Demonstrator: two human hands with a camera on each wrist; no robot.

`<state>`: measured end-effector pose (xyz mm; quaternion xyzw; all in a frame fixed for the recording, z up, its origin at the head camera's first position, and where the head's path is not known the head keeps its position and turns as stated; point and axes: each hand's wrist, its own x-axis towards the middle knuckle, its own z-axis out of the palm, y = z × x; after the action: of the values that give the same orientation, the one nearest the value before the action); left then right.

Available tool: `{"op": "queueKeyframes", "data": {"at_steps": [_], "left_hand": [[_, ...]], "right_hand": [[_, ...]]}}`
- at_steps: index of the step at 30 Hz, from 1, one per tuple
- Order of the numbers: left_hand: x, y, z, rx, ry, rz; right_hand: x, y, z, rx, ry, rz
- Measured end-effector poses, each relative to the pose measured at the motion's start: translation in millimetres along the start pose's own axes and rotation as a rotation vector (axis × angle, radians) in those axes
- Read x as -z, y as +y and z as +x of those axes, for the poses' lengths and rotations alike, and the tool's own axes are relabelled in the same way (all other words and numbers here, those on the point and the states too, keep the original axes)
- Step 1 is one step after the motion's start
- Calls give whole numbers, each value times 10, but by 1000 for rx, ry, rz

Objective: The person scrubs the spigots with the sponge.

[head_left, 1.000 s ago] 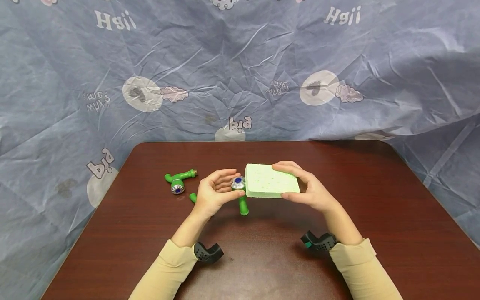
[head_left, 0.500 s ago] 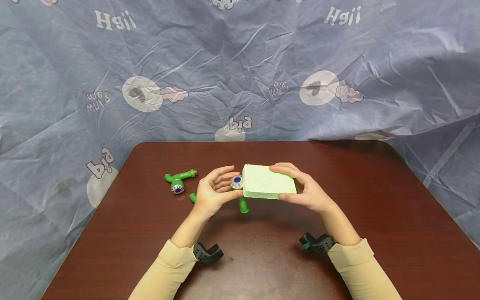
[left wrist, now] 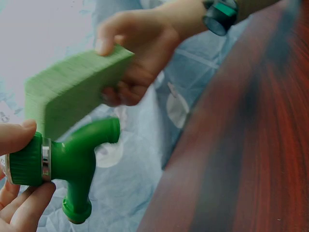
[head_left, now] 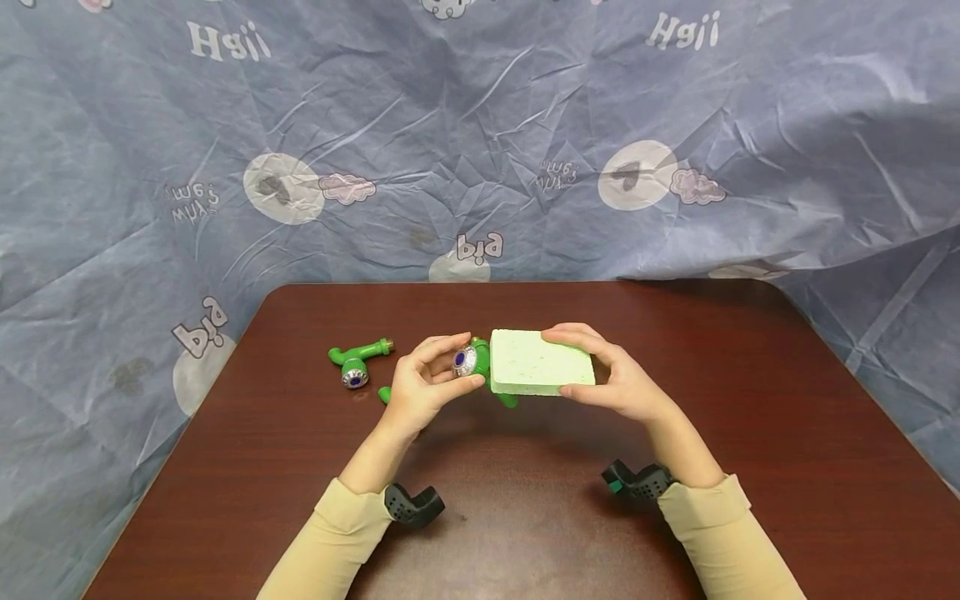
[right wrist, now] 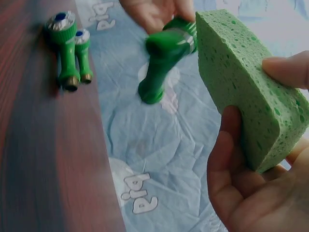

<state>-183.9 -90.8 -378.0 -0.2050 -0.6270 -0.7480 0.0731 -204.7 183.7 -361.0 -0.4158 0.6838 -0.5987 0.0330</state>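
My left hand [head_left: 414,390] pinches a green faucet [left wrist: 79,157] by its ribbed knob, which has a silver and blue cap. Its spout and threaded end stick out past the fingers. On the other side, my right hand [head_left: 626,379] grips a pale green sponge [right wrist: 236,72] between thumb and fingers. In the head view the sponge overlaps part of the faucet. Both things are held up above the table. The left wrist view shows the sponge's edge close behind the faucet's knob.
Two more green faucets lie on the brown table [head_left: 675,350]. One faucet [head_left: 354,358] is in plain sight at the left; my left hand hides most of the other faucet [head_left: 385,395]. A blue printed cloth [head_left: 480,133] hangs behind the table.
The held faucet has turned in my left hand, so its blue cap faces more to the left and its spout has swung right. The sponge has shifted slightly left, then back right.
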Motion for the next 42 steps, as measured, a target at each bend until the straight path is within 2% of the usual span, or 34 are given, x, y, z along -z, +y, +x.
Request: {"op": "queueKeyframes", "data": {"at_steps": [4,12,19,22,27,31,37,42], "left_hand": [[28,39,18,-44,-14,-74],[12,59,23,-54,-10,-128],[2,44,10,-51,-20,-204],[10,36,1,-46,-26,-238],[23,21,-14,-22,-49,-286],[46,8,-11,-28,-48,-271],[97,10,1,13,2,-147],[119,4,8,50,-43,-78]], "right_hand": [[77,40,-22,-4,18,-30],[182,99,-89,-70,86,-102],[189,145,-78,-103,60,-90],[182,138,-72,-99,72,-112],[158,97,-63,-53,97,-42],[144,77,-63,-35,121,38],[149,50,-73,-26,163,68],[146,32,-68,-22,196,95]]}}
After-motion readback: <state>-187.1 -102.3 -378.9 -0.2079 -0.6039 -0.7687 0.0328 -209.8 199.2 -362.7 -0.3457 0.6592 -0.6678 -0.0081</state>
